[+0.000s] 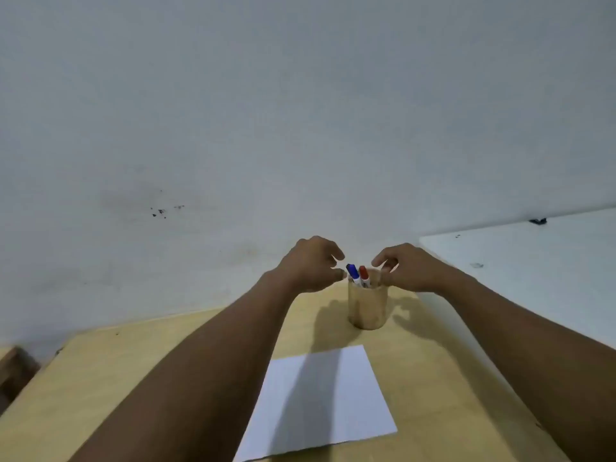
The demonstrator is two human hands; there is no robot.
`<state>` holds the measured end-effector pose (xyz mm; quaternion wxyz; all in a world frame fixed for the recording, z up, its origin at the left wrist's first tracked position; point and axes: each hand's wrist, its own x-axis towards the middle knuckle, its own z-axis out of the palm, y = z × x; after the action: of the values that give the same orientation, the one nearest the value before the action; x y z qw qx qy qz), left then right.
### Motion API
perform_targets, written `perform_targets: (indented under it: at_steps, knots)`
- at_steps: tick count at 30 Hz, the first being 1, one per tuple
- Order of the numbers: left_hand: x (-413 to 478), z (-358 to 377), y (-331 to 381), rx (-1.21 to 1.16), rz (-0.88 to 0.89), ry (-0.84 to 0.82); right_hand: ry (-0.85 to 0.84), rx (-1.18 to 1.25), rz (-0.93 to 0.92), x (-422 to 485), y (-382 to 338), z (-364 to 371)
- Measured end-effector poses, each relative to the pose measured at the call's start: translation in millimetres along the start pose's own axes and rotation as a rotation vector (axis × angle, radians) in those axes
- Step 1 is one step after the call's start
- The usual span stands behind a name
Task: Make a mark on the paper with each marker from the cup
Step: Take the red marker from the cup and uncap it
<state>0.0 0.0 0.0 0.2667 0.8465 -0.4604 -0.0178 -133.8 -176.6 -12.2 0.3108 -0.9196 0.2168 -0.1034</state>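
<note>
Two markers stand in a brown cup (366, 303) near the far edge of the wooden table (133, 378). The blue marker (352, 273) leans a little to the left, and the red marker (364, 275) is just beside it on the right. Only their caps and a bit of white body are seen above the rim.

A white paper (320, 401) lies flat toward the near edge of the table, a little apart from the cup. No marks can be seen on it, so the job looks like it is only starting.

The left hand (311, 265) is held up beside the blue marker with the fingers curled and spread; nothing is held in it. The right hand (405, 266) is held at the other side, by the rim of the cup, with the fingers also apart and nothing gripped. Whether the right fingers touch the rim cannot be told.

The step now looks like picking one marker. It would be done best if the cup is kept steady by one hand while one marker is pinched just under its cap by the other. The marker should be pulled straight up, so the cup is not tipped and the other marker is not dragged out. The cap must be pulled off before the paper is touched.
</note>
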Motion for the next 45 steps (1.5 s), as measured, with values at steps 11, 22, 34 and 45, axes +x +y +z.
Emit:
perform_targets:
  at_steps: [11, 22, 34, 45]
  knots:
    - [54, 42, 18, 0.270, 0.165, -0.021, -0.043, 0.019, -0.031, 33, 30, 16]
    - [47, 27, 24, 0.274, 0.132, -0.062, -0.043, -0.010, -0.062, 24, 17, 19]
    - [45, -9, 47, -0.084, 0.134, 0.126, 0.088, 0.124, -0.079, 24, 8, 9]
    - [-19, -114, 20, -0.294, 0.038, 0.211, 0.047, 0.434, -0.249, -13, -83, -24]
